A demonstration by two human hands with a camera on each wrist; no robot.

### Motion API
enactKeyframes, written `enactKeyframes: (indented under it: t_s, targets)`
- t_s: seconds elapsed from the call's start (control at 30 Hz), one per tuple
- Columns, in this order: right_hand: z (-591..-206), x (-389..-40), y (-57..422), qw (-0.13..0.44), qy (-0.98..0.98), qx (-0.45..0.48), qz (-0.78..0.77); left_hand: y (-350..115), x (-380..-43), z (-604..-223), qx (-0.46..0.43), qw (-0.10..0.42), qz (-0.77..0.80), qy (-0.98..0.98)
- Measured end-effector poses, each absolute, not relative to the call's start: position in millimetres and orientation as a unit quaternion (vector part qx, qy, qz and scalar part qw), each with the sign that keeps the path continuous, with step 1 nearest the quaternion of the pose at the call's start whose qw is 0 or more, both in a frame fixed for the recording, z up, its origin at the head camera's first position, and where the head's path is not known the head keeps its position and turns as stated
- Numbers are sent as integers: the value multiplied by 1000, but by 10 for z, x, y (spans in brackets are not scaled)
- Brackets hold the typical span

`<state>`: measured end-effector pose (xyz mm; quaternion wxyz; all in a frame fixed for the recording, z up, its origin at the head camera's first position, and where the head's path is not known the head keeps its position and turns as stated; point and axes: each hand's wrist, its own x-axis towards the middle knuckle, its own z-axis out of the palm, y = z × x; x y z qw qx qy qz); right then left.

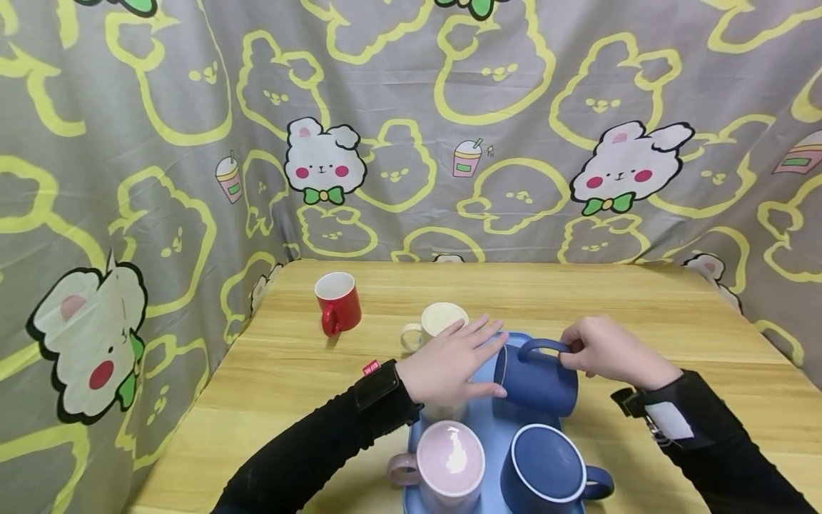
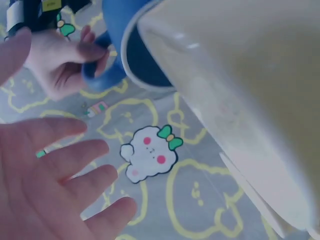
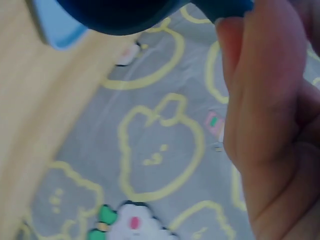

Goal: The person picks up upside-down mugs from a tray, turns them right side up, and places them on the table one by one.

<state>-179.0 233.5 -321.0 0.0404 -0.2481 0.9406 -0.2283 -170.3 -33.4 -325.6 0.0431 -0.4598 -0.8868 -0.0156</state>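
The left hand point(image 1: 449, 365) hides most of a pale object point(image 1: 446, 412), and the lower edge cuts off the near end of the tray point(image 1: 493, 432). The right hand point(image 1: 606, 351) pinches the handle point(image 1: 544, 344) of a tipped blue mug point(image 1: 542, 385) at the tray's right side, near the left hand's widely spread fingers point(image 2: 82, 154). One pink mug point(image 1: 449, 460), one cream mug point(image 1: 442, 318), one red mug point(image 1: 343, 307) and a second blue mug point(image 1: 547, 467) stand upright.

two dark blue mugs point(image 1: 536, 378), one pink mug point(image 1: 451, 464), one red mug point(image 1: 347, 308) and one cream mug point(image 1: 438, 319) make five; a pale shape point(image 1: 444, 412), mostly hidden below one of the two hands point(image 1: 449, 364), may be a sixth. there are also two black sleeves point(image 1: 302, 442), one blue tray point(image 1: 491, 428) and one worktop point(image 1: 257, 400).
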Motion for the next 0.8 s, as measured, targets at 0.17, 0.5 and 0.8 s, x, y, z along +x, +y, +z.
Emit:
enactKeyframes:
  t_s: [0.17,0.5,0.8]
  targets:
    - [-2929,-1824,2198,11,940,-287,-186,-218,-1770,-3106,-453,43,-73,-888]
    - [-2750,-1820,1958,-3,924,-344,-165,-19,-1914,-2961,-421,-38,-240,-874]
    - [-2735,-1808,1877,-9,907,-379,-181,22,-1994,-2883,-369,-121,-283,-877]
